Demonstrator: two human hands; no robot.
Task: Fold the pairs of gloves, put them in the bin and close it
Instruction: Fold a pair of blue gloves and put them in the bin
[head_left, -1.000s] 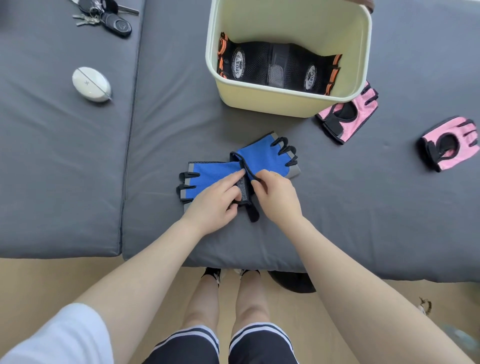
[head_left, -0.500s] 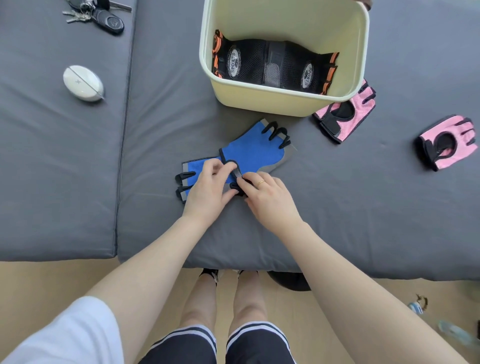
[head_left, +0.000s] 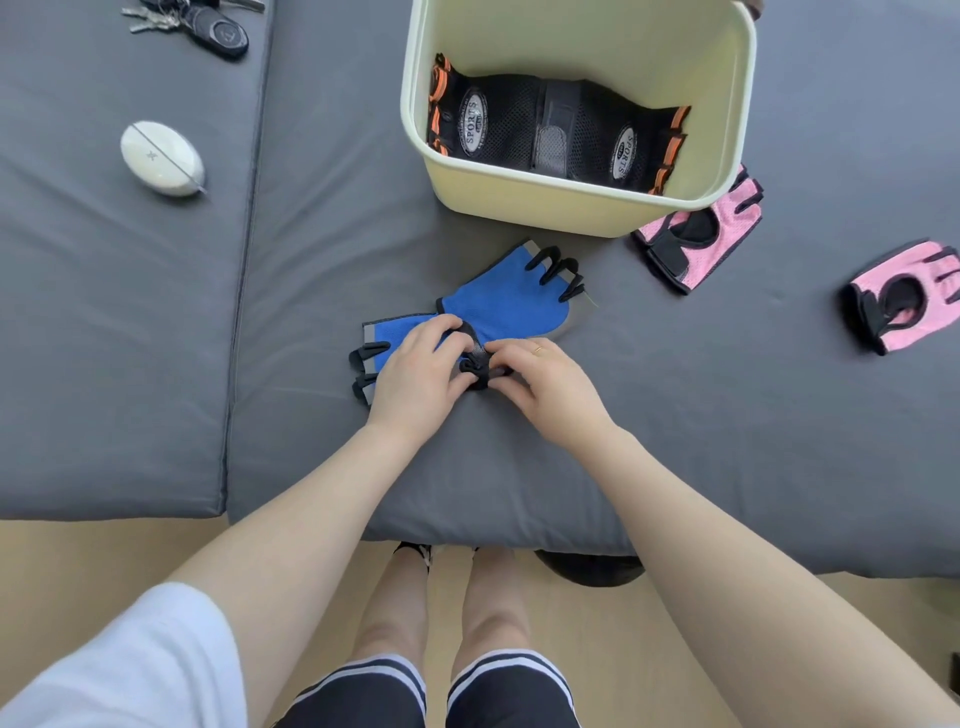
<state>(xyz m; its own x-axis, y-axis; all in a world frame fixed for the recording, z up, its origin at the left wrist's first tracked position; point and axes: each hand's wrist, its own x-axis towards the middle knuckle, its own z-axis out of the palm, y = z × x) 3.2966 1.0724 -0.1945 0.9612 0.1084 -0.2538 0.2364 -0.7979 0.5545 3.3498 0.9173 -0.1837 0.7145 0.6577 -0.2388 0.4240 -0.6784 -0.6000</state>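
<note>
Two blue fingerless gloves (head_left: 506, 306) lie wrist to wrist on the grey mattress (head_left: 727, 415), one pointing left, one pointing up-right. My left hand (head_left: 418, 371) rests on the left glove and pinches the black wrist straps where the two meet. My right hand (head_left: 550, 387) pinches the same straps from the right. Behind them stands the pale yellow bin (head_left: 582, 205), open, with a black-and-orange pair of gloves (head_left: 556, 130) inside. No lid is in view.
Two pink gloves lie apart on the right, one (head_left: 698, 239) against the bin, the other (head_left: 904, 296) near the frame edge. A white oval case (head_left: 162, 158) and a bunch of keys (head_left: 202, 23) sit on the left cushion. The mattress front edge is close to my legs.
Both hands have closed in on the joined wrist straps and bunched them up. The right glove now lies flatter and points more up-right.
</note>
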